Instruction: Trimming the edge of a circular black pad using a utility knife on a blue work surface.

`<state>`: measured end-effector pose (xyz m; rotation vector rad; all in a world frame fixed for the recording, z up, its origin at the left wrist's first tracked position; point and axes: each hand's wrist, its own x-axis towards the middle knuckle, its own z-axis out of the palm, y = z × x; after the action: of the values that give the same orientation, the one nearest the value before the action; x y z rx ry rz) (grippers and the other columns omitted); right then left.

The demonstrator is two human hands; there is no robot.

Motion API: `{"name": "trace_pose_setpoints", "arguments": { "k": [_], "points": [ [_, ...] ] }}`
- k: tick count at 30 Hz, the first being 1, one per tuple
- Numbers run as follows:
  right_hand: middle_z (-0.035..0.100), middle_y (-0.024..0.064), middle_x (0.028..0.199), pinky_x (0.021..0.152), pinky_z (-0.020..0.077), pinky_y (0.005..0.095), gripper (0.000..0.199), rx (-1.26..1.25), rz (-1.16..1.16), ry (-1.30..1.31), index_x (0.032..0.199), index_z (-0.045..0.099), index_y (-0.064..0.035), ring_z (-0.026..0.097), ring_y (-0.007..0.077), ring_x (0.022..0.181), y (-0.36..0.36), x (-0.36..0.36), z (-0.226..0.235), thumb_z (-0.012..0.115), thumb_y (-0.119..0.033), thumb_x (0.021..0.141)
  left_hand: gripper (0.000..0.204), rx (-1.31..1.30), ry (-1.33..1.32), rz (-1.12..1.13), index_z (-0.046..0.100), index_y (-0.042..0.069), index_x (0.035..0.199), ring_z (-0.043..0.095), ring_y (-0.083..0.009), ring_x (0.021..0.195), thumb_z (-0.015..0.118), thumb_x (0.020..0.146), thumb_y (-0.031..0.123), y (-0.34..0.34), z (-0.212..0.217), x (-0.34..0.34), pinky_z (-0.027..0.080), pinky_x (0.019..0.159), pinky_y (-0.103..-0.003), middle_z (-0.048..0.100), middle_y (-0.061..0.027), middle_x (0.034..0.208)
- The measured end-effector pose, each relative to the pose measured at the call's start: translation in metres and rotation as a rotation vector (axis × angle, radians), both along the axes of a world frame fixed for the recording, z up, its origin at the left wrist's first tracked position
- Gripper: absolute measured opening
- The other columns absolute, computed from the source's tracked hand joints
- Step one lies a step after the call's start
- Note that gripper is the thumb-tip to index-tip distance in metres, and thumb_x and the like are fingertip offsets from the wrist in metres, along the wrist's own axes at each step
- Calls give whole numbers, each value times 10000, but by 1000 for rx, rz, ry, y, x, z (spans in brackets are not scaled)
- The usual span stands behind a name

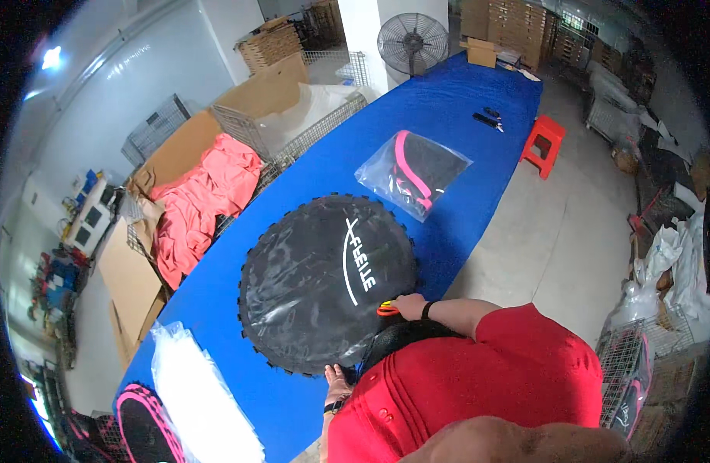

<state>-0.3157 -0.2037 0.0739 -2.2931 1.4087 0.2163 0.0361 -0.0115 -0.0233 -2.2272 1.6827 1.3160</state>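
Note:
A large round black mat (308, 285), with small tabs around its rim and white print, lies flat on the blue-covered table (463, 116). At the mat's near edge rests my left hand (336, 380), its fingers spread and touching the rim, with a dark band at the wrist. My right hand (409, 306) is closed on scissors (387, 308) with red and yellow handles, over the mat's near right part. The scissors' blades cannot be made out. Between my hands, a dark rounded piece (405, 336) lies against my red shirt.
Farther along the table lies a clear bag (413, 171) with a black and pink item. White plastic bags (204, 393) and a pink-edged black piece (146, 424) are near left. Pink fabric (204, 201) fills a carton beyond. A red stool (542, 145) stands at right, a fan (413, 44) behind.

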Motion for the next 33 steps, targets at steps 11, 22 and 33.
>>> {"name": "trace_pose_setpoints", "arguments": {
  "k": [11,22,33],
  "points": [
    [665,155,1161,783,558,483,340,52,48,-9,1242,619,-136,675,353,1027,-5,-5,-11,493,-180,929,888,63,-1,162,90,245,1615,-6,-318,1551,496,941,657,-5,16,-13,127,1245,-414,-28,-136,1682],
    [701,158,1038,717,561,494,252,-85,-4,-64,1138,663,-120,703,358,934,1,-5,-12,556,-176,917,1294,38,-16,-21,-13,69,1599,-46,-431,1528,784,716,580,-5,19,-8,122,1257,-443,-121,-260,1640],
    [671,152,1070,773,547,461,279,-165,-14,-154,1157,661,-114,682,345,963,8,-5,-36,490,-146,939,1170,-189,63,-84,88,-71,1555,16,-498,1505,796,755,405,9,21,6,140,1249,-457,-7,-351,1609]
  ]
}}
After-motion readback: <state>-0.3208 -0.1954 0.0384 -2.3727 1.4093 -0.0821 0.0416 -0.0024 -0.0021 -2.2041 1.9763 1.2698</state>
